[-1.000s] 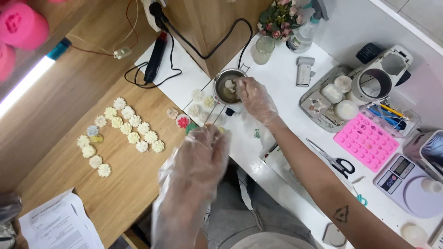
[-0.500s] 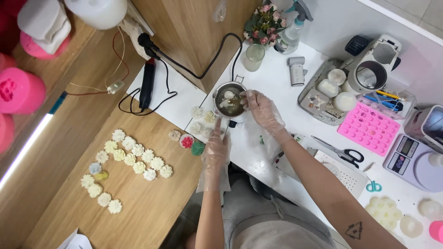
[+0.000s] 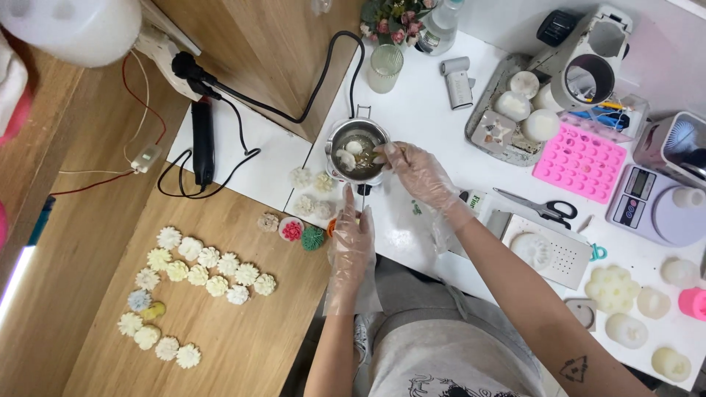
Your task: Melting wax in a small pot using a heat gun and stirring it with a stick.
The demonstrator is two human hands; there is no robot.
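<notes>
Leftmost, pale wax flowers (image 3: 198,276) are laid on wood. Centrally, the small metal melting pot (image 3: 357,151) is steadied: gloved left hand (image 3: 351,239) reaches up, fingers extended on its short handle; grip unclear. Gloved right hand (image 3: 419,170) is pinched over the rim, nearer, holding a waxy chunk.

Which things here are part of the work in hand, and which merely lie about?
In hand:
small round metal pot with pale lumps inside
right gloved hand at its rim
left gloved hand by its handle

Lying about:
pink silicone mould tray
black-handled scissors
white digital scale
pale flower-shaped pieces
</notes>
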